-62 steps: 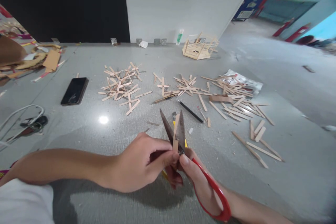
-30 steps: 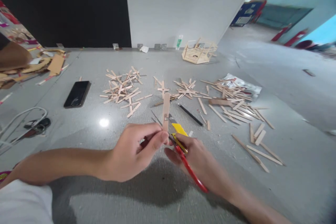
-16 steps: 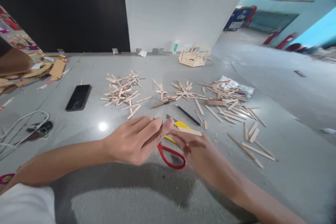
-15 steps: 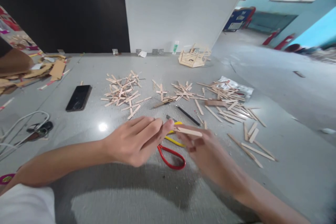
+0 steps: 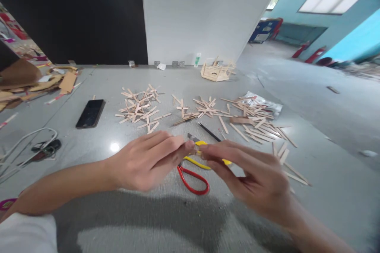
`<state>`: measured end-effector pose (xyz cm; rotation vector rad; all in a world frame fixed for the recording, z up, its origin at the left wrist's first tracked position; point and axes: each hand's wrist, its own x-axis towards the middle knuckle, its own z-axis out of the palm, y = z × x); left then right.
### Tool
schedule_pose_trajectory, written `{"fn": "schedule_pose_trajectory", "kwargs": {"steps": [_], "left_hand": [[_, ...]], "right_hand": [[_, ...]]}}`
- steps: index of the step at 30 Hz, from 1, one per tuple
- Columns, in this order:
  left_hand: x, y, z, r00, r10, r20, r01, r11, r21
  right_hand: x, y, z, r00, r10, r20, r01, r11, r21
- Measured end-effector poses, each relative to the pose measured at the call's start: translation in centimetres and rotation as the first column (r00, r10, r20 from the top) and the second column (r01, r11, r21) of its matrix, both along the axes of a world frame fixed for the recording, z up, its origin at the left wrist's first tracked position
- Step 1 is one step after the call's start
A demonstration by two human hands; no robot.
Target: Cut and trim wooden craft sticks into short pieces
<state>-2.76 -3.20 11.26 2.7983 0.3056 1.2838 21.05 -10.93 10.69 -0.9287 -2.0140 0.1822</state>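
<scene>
My left hand is closed in a pinch, its thumb and fingertips on the left end of a wooden craft stick. From the other side, the thumb and index finger of my right hand pinch the same stick, so little of it shows. Under the fingertips lies a yellow-handled tool with a grey metal tip, partly covered by my hands. A red looped handle sits just below it; its working end is hidden. Beyond them a thin black pen-like tool lies on the grey surface.
Loose craft sticks lie in piles at the left, middle and right. A stick-built frame and a glue tube stand by the white panel. A phone and a white cable lie left.
My right hand has shifted right and turned, its fingers now covering the stick that stuck out before. My left hand has stayed nearly in place. The view has tilted slightly.
</scene>
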Motion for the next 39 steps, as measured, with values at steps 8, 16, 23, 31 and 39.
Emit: {"fn": "schedule_pose_trajectory", "kwargs": {"steps": [8,16,23,31,39], "left_hand": [[-0.6,0.4,1.7,0.984,-0.015,-0.18,0.027,0.998,0.06],[-0.3,0.5,0.8,0.972,-0.034,-0.231,0.043,0.998,0.035],[0.0,0.6,0.7,0.978,-0.06,-0.201,0.032,0.99,-0.138],[-0.3,0.8,0.5,0.963,-0.035,-0.268,0.021,0.998,-0.057],[0.2,0.9,-0.5,0.973,-0.11,-0.202,0.056,0.965,-0.255]], "right_hand": [[-0.8,0.5,-1.7,0.999,0.052,0.01,-0.052,0.999,0.011],[-0.9,0.4,-2.6,1.0,0.005,-0.004,-0.005,0.999,-0.04],[-0.9,0.1,-4.0,0.991,-0.115,-0.063,0.111,0.992,-0.056],[-1.4,0.1,-4.4,0.983,-0.15,-0.103,0.155,0.987,0.042],[-1.6,0.3,-4.4,0.985,-0.138,-0.103,0.14,0.99,0.014]]}}
